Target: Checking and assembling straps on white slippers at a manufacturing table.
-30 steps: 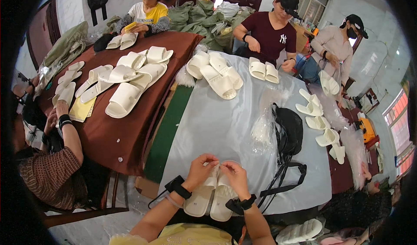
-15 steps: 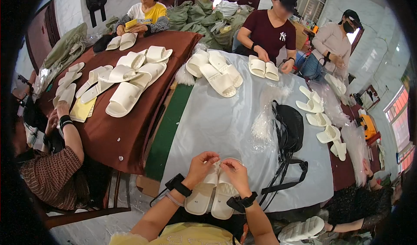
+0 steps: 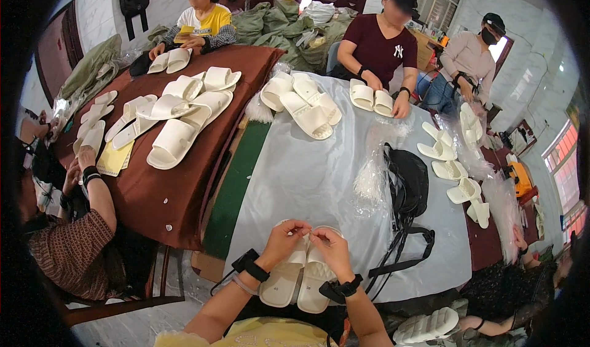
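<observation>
The left hand has its thumb and fingers drawn together above the far end of the left white slide sandal, at the near edge of the grey-covered table. The right hand mirrors it over the right slide sandal; whether either pinches anything cannot be told. Steady, light fingertip pressure should give best control.

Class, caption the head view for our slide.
Left hand and right hand close together over two cream-white, wide-strapped slippers.
</observation>
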Demonstrator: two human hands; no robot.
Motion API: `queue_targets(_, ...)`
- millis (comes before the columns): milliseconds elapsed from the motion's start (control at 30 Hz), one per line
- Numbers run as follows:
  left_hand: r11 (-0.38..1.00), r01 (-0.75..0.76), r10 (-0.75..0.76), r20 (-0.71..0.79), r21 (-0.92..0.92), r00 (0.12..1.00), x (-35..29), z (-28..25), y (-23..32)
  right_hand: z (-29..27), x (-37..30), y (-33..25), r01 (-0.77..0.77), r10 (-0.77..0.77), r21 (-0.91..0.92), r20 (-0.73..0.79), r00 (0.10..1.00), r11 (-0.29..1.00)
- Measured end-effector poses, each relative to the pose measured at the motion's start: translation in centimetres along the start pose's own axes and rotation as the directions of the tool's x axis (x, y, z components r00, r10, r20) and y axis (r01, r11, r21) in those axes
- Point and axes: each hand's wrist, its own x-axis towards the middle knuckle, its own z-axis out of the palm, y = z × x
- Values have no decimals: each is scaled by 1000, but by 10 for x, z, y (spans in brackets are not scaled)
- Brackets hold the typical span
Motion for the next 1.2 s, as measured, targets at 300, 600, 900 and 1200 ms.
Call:
queue_targets(300, 999, -52, 52, -6, 14, 999, -1, 3, 2, 0, 0, 4, -18, 18, -20, -5, 1000, 1000)
queue_targets(600, 988, -69, 63, 50, 141, 997, -2, 0, 9, 0, 0, 1, 25, -27, -66, -20, 999, 998)
queue_targets(900, 967, -122, 127, -9, 223, 992, 0, 1, 3, -1, 0, 4, 66, -67, -88, -8, 998, 994)
queue_targets(1200, 957, -133, 148, -41, 257, 988, -9, 4, -3, 2, -1, 8, 72, -72, -110, 10, 997, 991)
